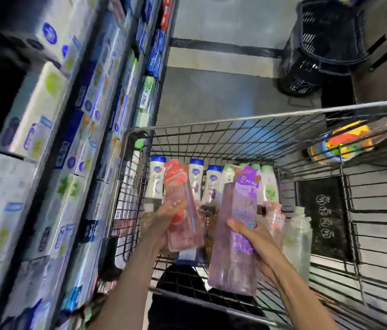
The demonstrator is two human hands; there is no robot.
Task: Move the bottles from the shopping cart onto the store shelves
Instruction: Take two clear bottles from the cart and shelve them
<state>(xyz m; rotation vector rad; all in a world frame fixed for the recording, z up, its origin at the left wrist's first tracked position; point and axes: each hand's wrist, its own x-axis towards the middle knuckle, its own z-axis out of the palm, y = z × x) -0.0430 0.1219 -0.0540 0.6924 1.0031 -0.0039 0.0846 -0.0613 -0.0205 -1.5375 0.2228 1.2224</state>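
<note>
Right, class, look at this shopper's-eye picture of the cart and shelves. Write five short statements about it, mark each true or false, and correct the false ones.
1. The left hand holds a pink bottle. True.
2. The right hand is empty. False: it grips a purple bottle.
3. White bottles with blue caps stand at the far end of the shopping cart. True.
4. The store shelves are on the person's right. False: they are on the left.
5. The cart holds only the two gripped bottles. False: others remain.
</note>
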